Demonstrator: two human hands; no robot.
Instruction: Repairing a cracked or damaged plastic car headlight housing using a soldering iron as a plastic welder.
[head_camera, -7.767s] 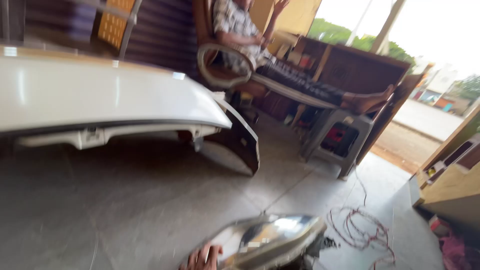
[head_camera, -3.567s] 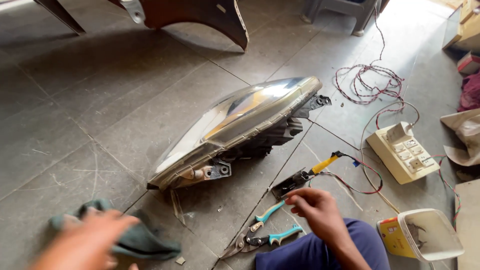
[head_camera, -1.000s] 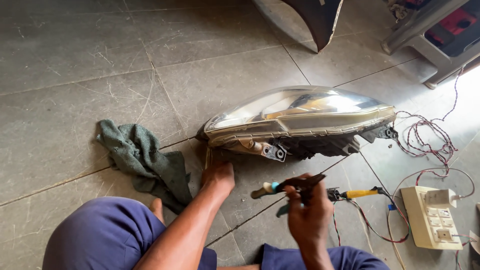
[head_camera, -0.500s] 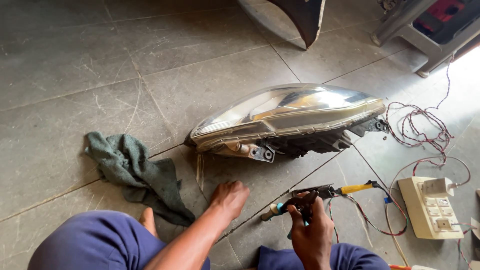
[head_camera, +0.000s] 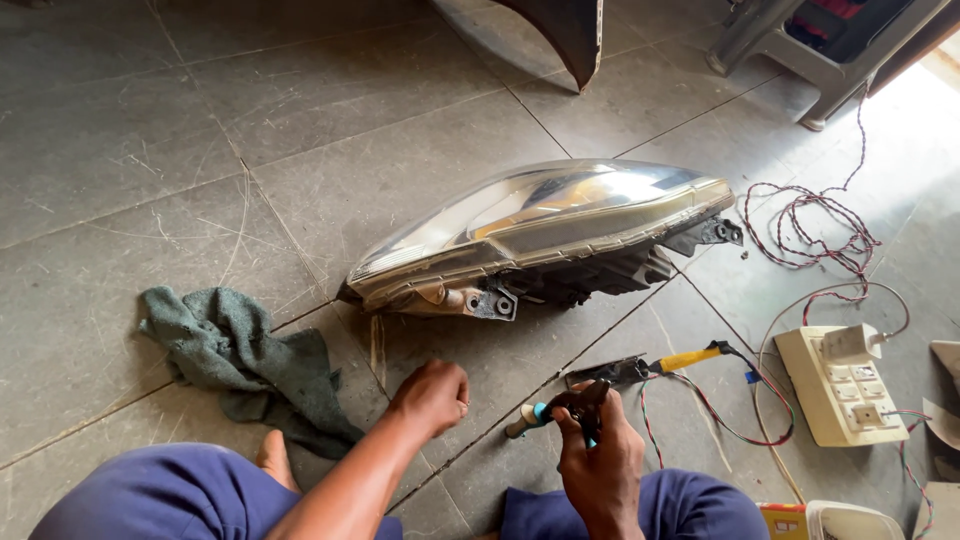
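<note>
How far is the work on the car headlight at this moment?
Done: the headlight lies removed on the floor tiles, the soldering iron beside it. In hand: the right hand grips pliers; the left hand is closed, apart from the lamp. Left: headlight not yet touched.

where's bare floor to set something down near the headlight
Bare tiles lie beyond the headlight, and between it and the green rag. Crowded right: red wire tangle, socket board, soldering iron by the right hand.

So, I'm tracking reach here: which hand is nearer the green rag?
Left. The left hand rests on the floor just right of the green rag; the right hand is farther right.
</note>
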